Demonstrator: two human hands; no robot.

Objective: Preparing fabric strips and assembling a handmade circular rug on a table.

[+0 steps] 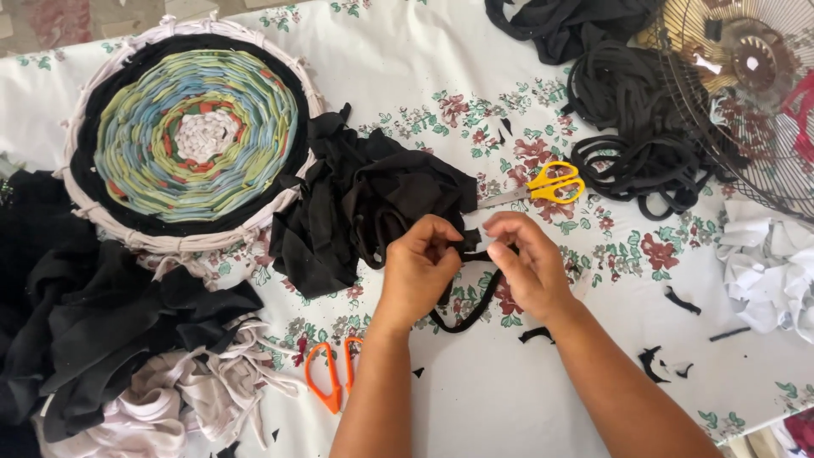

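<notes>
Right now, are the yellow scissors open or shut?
Shut. The yellow scissors lie flat on the table, blades together in one silver point, handles side by side.

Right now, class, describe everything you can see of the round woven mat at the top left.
The mat is a flat disc of soft cloth strips woven in rings: white at the centre, then red and orange, broad bands of green, yellow and blue, and a black outer ring. It sits stretched inside a pale, cloth-wrapped hoop on the flowered tablecloth. Black fabric touches its right edge; neither hand touches it.
</notes>
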